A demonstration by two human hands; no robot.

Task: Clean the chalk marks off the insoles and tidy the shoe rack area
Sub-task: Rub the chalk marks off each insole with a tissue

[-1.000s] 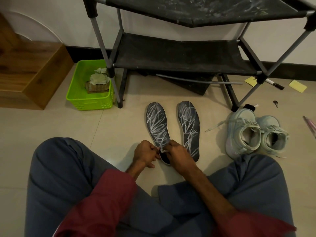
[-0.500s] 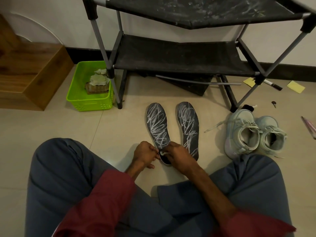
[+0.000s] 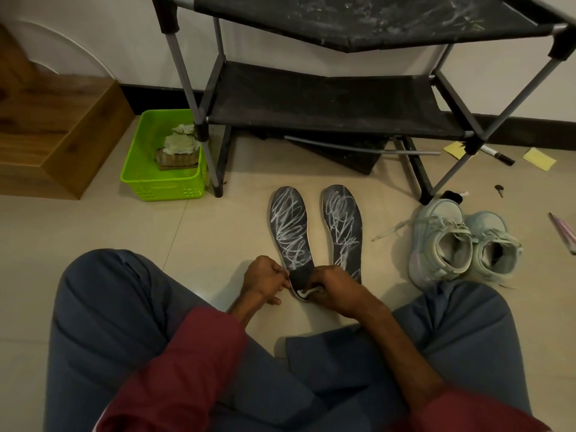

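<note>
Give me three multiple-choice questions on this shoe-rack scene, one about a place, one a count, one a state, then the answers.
1. Where is the green basket relative to the shoe rack? A) on its lower shelf B) on the floor by its left leg C) to its right
2. How many insoles lie on the floor? A) one B) two C) three
3. The left insole is: A) wiped clean B) flipped upside down C) chalk-scribbled
Answers: B, it stands at the rack's left leg; B, a pair lies side by side; C, white scribbles cover most of it.
</note>
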